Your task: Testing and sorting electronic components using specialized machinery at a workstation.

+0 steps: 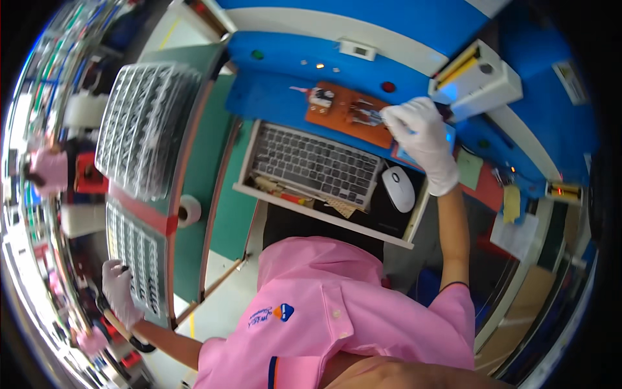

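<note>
The left hand (121,295) is curled at the outer edge of the tray (162,266), the right hand (422,144) at the right end of the block (341,107) behind the drawer (324,215); whether either holds anything cannot be told. The step appears to be handwork at the block, next calling for a fine pinch. Room lies open above the keyboard (311,162), inside the drawer's front edge.

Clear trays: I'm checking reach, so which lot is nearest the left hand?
The lower lot, beside the left hand; the taller stack sits farther from it, higher in the picture.
</note>
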`<state>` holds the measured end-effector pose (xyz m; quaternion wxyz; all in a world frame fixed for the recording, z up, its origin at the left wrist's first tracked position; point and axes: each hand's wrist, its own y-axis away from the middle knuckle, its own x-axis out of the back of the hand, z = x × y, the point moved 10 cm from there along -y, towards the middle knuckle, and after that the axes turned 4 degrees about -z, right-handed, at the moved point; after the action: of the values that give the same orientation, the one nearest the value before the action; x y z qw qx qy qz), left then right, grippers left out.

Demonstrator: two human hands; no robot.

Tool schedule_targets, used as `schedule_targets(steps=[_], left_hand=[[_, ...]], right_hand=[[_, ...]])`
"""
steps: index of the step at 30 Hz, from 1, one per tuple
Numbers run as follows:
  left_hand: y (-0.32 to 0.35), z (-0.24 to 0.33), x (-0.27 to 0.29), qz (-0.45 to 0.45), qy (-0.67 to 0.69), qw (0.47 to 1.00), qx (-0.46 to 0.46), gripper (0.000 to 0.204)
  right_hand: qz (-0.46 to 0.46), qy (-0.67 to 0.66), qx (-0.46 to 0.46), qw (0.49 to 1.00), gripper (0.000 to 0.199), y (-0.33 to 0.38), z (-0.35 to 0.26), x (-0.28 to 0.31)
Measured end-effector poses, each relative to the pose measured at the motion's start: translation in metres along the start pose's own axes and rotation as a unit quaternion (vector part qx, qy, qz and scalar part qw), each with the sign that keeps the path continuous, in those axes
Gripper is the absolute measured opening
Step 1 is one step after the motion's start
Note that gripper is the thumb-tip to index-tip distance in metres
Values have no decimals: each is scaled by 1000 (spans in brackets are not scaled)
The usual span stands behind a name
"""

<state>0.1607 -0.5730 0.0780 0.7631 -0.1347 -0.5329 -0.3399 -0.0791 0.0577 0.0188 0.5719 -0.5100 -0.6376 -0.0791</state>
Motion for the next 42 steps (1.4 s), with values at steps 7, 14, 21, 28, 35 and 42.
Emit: schedule_targets(steps=[7,14,21,28,35,42], left_hand=[[37,198,-92,-235,263,903,-244,30],[74,308,-211,-339,327,829,-301,21],[95,391,-296,-109,371,774,-501,27],[114,405,-330,24,219,754,-619,34],[111,407,-337,52,237,728,-641,35],[107,410,-341,38,202,755,-623,32]], right_hand=[[-70,54,23,996,12,-53,-27,-94],[-16,132,41,990,4,-58,-25,-120],[35,84,45,995,13,-56,-28,-85],[90,90,-66,990,30,-7,-24,-2],[71,95,-85,989,34,31,-30,6],[83,51,-116,988,32,43,-11,3]])
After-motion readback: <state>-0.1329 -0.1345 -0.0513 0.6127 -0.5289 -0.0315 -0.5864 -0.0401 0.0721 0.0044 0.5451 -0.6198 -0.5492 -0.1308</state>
